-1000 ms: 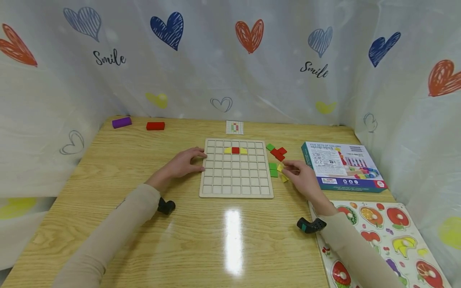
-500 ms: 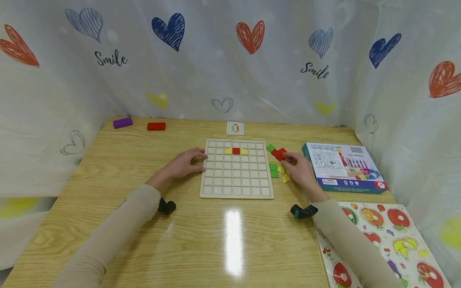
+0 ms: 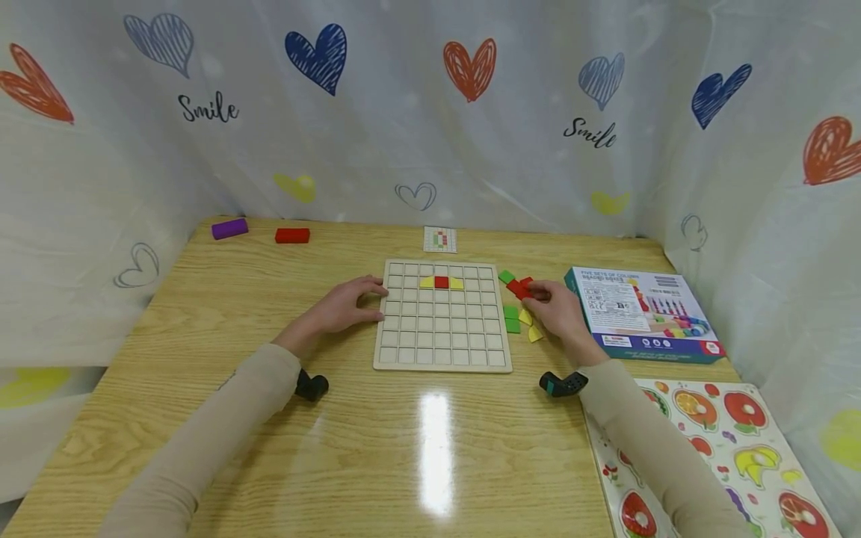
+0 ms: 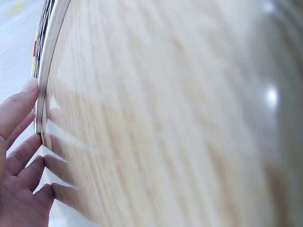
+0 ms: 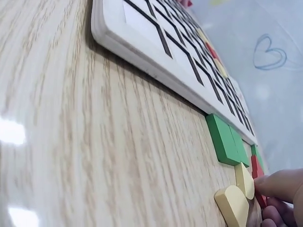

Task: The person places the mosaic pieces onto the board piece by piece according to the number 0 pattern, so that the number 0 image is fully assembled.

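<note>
A wooden grid board (image 3: pixel 444 340) lies flat on the table. One red square tile (image 3: pixel 441 282) sits in its second row between two yellow tiles (image 3: pixel 457 284). At the board's left edge, my left hand (image 3: pixel 346 302) rests its fingertips and thumb against the rim, seen also in the left wrist view. To the right of the board, my right hand (image 3: pixel 554 306) pinches a red tile (image 5: pixel 259 189) in the small pile. Beside it lie two green tiles (image 5: pixel 222 139) next to the board's edge and two yellow curved pieces (image 5: pixel 233 205).
A small pattern card (image 3: pixel 440 239) lies behind the board. A boxed toy (image 3: pixel 639 314) and a fruit puzzle board (image 3: pixel 723 478) occupy the right side. Purple (image 3: pixel 230 229) and red (image 3: pixel 292 236) blocks lie at the back left. A patterned curtain hangs around the table.
My right hand has moved from the yellow pieces up to the red tiles, and its fingers now hold one there. The left hand has stayed at the board's edge.
</note>
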### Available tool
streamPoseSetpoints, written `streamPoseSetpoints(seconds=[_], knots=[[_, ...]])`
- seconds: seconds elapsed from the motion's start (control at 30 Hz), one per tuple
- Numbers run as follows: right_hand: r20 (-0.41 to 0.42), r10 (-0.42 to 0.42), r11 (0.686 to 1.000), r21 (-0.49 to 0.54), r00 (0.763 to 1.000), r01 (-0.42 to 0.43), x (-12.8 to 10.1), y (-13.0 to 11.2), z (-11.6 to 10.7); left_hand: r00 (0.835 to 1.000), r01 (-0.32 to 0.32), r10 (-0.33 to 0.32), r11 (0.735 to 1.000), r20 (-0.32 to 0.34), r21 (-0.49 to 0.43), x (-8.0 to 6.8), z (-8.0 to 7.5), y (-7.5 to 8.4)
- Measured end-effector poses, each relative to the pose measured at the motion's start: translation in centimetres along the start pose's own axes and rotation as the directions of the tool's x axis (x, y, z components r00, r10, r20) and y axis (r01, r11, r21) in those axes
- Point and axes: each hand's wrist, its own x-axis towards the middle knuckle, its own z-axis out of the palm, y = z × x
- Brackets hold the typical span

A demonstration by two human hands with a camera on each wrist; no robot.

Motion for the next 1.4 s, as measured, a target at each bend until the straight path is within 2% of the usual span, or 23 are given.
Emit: streamPoseSetpoints(seconds=[0.27, 0.57, 0.87, 1.17, 1.27, 1.4], knots=[[0.025, -0.048, 0.997, -0.059, 0.999, 0.049, 0.2, 0.3, -0.3, 1.000, -0.001, 0.001, 1.000, -0.001, -0.012, 0.0, 0.1, 0.0], [0.060, -0.034, 0.999, -0.008, 0.998, 0.034, 0.1, 0.4, -0.8, 1.000, 0.006, -0.006, 1.000, -0.002, -0.019, -0.1, 0.1, 0.1], [0.075, -0.022, 1.000, -0.019, 0.997, 0.024, -0.2, 0.4, -0.8, 1.000, 0.005, -0.005, 1.000, 0.001, -0.015, -0.1, 0.1, 0.1], [0.061, -0.102, 0.992, -0.069, 0.993, 0.106, -0.1, 0.5, -0.6, 1.000, 0.002, -0.002, 1.000, 0.000, -0.008, -0.1, 0.0, 0.1], [0.035, -0.150, 0.983, -0.103, 0.988, 0.153, -0.1, 0.2, -0.4, 1.000, 0.004, -0.004, 1.000, 0.000, -0.007, -0.1, 0.0, 0.1], [0.013, -0.189, 0.978, -0.088, 0.982, 0.189, -0.3, -0.8, -0.3, 1.000, 0.017, -0.017, 1.000, 0.002, -0.010, 0.0, 0.0, 0.2]])
